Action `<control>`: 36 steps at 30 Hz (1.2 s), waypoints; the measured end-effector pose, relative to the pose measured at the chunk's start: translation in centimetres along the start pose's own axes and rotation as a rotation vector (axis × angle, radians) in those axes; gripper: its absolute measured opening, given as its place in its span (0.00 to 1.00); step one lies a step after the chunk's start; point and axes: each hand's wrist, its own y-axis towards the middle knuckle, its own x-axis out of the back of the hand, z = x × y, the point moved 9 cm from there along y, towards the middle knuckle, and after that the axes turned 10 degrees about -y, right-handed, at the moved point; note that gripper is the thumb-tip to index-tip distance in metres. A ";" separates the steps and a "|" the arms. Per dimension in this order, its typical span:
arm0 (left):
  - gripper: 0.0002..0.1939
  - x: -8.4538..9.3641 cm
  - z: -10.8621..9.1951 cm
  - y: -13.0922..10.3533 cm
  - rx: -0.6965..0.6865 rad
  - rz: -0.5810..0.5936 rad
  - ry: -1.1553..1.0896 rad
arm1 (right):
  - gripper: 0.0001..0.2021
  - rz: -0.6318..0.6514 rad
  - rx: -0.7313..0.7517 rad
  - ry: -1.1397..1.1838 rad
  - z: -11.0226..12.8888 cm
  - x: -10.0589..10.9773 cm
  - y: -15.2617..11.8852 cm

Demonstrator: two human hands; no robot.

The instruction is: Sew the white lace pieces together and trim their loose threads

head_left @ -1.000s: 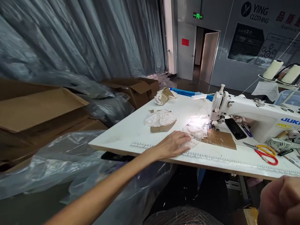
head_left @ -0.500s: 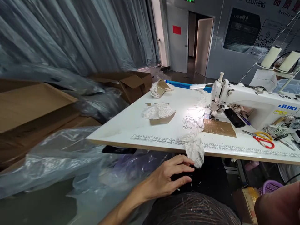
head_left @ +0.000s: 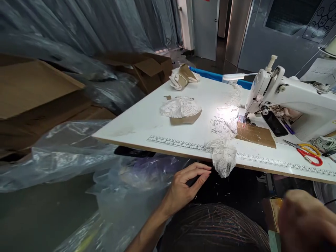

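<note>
- White table (head_left: 126, 136): angled across the room; printed ruler (head_left: 181, 142) along the near edge. Clock centre for all positions below: left hand; 12 points away from the wearer.
- Grey door (head_left: 206, 29): at 12 o'clock, beyond the table.
- Box (head_left: 34, 87): at 10 o'clock, brown, flap raised. Clear plastic (head_left: 76, 147) lies between it and the table.
- Left hand (head_left: 183, 187): below the near edge. Finger and thumb tips are drawn close together, narrow; whether they meet cannot be told.
- Lace (head_left: 224, 157): white, at 1 to 2 o'clock, just beside the left fingertips. It lies on the table, brightly lit beside the needle, and its near end hangs over the edge.
- Right hand (head_left: 304, 220): at 3 o'clock, blurred; finger state cannot be told.
- Sewing machine (head_left: 296, 89): at 2 o'clock, white. Brown sheet (head_left: 256, 134) lies near its needle.
- Phone (head_left: 275, 124): at 2 o'clock, black, beside the sheet.
- Scissors (head_left: 307, 152): between 2 and 3 o'clock, red and yellow handles.
- Lace pile (head_left: 181, 106): at 12 o'clock, on brown card (head_left: 186, 119).
- Bundle (head_left: 182, 77): at 12 o'clock, farther back.
</note>
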 end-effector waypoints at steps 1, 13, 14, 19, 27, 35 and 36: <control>0.09 0.1 0.5 0.0 0.028 -0.029 0.009 | 0.17 -0.009 -0.017 0.014 0.1 -1.3 1.2; 0.12 -3.7 4.5 -0.1 0.235 0.015 0.005 | 0.10 -0.096 -0.206 0.369 -2.3 -9.4 5.0; 0.13 -3.9 3.9 0.0 0.219 0.041 -0.002 | 0.09 -0.095 -0.207 0.369 -2.4 -9.3 4.9; 0.11 -6.0 0.2 -1.3 0.076 0.374 -0.083 | 0.09 -0.069 -0.267 0.418 -3.3 -9.6 3.8; 0.14 -7.2 0.3 -2.9 0.099 0.500 -0.037 | 0.10 0.192 -0.520 0.557 -4.5 -13.5 1.3; 0.19 -2.6 4.7 -1.6 0.286 0.082 0.023 | 0.10 0.171 -0.519 0.662 -4.4 -13.6 1.4; 0.22 -3.0 5.1 -1.6 0.305 0.109 -0.026 | 0.10 0.186 -0.475 0.669 -3.8 -13.4 1.5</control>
